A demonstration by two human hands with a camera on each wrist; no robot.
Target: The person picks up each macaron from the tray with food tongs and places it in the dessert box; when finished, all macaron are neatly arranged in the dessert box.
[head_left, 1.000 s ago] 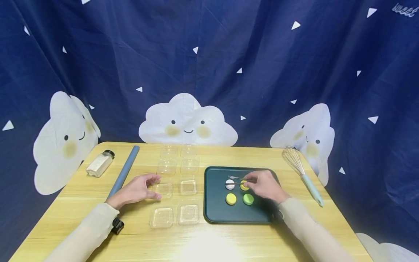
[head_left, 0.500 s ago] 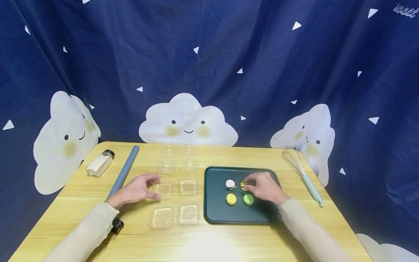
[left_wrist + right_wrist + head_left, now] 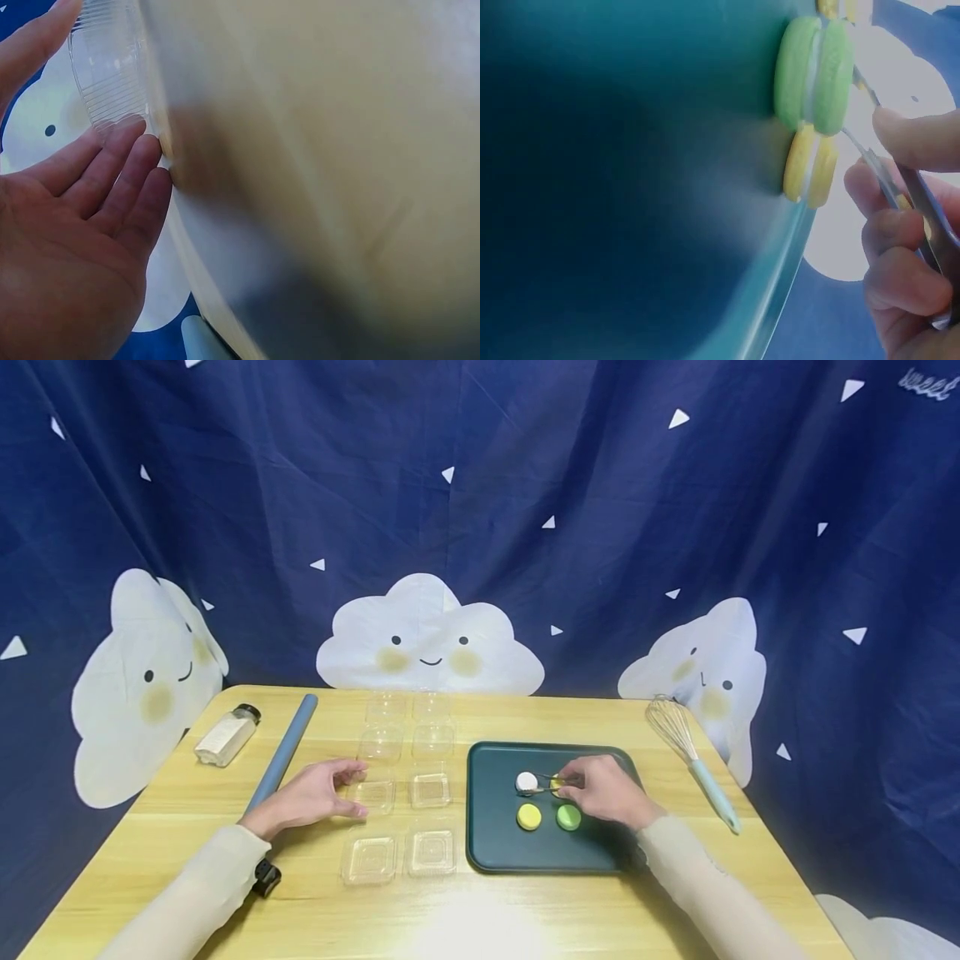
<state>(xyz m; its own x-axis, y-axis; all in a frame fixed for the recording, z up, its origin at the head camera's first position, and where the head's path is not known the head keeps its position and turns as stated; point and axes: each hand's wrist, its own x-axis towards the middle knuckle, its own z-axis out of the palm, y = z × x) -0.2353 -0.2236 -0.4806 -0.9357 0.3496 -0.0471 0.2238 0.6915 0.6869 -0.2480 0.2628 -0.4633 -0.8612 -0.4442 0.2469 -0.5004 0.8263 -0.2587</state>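
My right hand (image 3: 606, 792) grips metal tweezers (image 3: 889, 184) between thumb and fingers. Their tips straddle a white macaron (image 3: 527, 782) on a dark green tray (image 3: 491, 847). A yellow macaron (image 3: 556, 784) is partly hidden behind this hand. Nearer the front lie another yellow macaron (image 3: 528, 817) and a green macaron (image 3: 568, 817). To the left, my left hand (image 3: 311, 793) reaches toward a clear plastic container (image 3: 375, 795), thumb and fingers spread at its left side. In the left wrist view, straight fingertips are right at the container's ridged wall (image 3: 112, 90).
Several more clear containers (image 3: 432, 850) stand in two columns left of the tray. A blue-grey rolling pin (image 3: 285, 752) and a black-lidded jar (image 3: 227, 737) lie at the left. A whisk (image 3: 697, 768) lies at the right edge of the wooden table (image 3: 315, 910).
The tweezers' tips have come down from above the white macaron to either side of it and drawn closer together. My left hand has stayed in place.
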